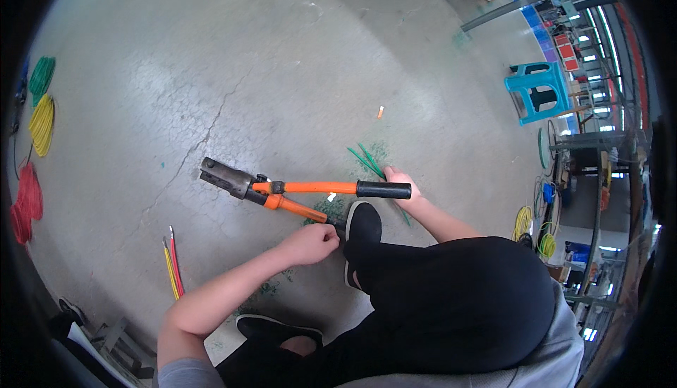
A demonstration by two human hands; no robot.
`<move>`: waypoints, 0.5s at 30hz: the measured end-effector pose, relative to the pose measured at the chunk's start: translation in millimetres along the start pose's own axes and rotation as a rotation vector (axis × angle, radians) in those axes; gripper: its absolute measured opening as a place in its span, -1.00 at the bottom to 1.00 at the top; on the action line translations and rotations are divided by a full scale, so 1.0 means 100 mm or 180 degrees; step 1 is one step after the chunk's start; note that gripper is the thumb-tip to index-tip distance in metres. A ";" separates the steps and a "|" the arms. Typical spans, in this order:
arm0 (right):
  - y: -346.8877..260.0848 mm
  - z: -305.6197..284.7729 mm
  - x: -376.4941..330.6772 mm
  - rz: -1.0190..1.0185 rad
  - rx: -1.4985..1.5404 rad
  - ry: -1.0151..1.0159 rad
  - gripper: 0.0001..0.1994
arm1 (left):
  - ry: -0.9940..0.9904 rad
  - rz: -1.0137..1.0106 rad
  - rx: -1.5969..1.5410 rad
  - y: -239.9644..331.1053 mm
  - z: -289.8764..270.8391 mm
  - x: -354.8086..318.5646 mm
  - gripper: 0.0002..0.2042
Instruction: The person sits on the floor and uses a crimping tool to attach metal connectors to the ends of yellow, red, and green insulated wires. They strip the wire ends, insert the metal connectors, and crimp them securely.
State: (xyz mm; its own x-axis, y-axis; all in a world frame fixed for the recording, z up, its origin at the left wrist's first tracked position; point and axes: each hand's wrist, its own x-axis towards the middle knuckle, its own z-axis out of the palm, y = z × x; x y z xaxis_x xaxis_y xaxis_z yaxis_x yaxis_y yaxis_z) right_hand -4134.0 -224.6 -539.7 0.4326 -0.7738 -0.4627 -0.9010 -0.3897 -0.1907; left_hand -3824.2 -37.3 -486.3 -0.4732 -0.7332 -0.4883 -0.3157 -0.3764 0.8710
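My right hand [402, 182] is closed around a few green wires [365, 160], whose ends stick out beyond my fingers. In front of it lies the black upper grip of a hydraulic crimping tool [310, 187], which has two orange handles and a dark metal head pointing left. My left hand [315, 243] is closed in a fist right beside the tool's lower handle; whatever its fingers hold, if anything, is hidden. My dark shoe [364, 223] stands by the lower handle's end.
Yellow and red wires [173, 265] with metal ends lie at the left. Coils of green [42, 78], yellow [42, 126] and red wire [27, 201] rest at the far left. Green scraps dot the floor. A blue plastic stool [537, 92] and metal racks stand at the right.
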 end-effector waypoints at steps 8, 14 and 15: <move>0.11 -0.09 0.14 0.0613 0.0517 0.0585 -0.76 | -0.0155 -0.0045 -0.0559 0.02 -0.06 0.04 -0.75; -0.44 -1.46 0.59 0.0337 0.4286 0.1270 -0.85 | -0.1247 0.0395 -0.1910 0.32 -0.84 -0.19 -0.72; -0.53 -1.80 0.56 -0.0074 0.4940 0.1253 -0.84 | -0.1292 0.0596 -0.1908 0.43 -0.99 -0.22 -0.71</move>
State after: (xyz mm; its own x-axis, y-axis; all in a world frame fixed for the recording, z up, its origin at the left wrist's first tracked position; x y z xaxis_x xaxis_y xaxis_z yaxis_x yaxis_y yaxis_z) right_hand -4055.8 -337.2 -399.6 0.2059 -0.9454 -0.2527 0.0521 0.2684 -0.9619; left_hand -3746.2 -93.4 -433.0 -0.7780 -0.5924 -0.2091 0.2476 -0.5951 0.7646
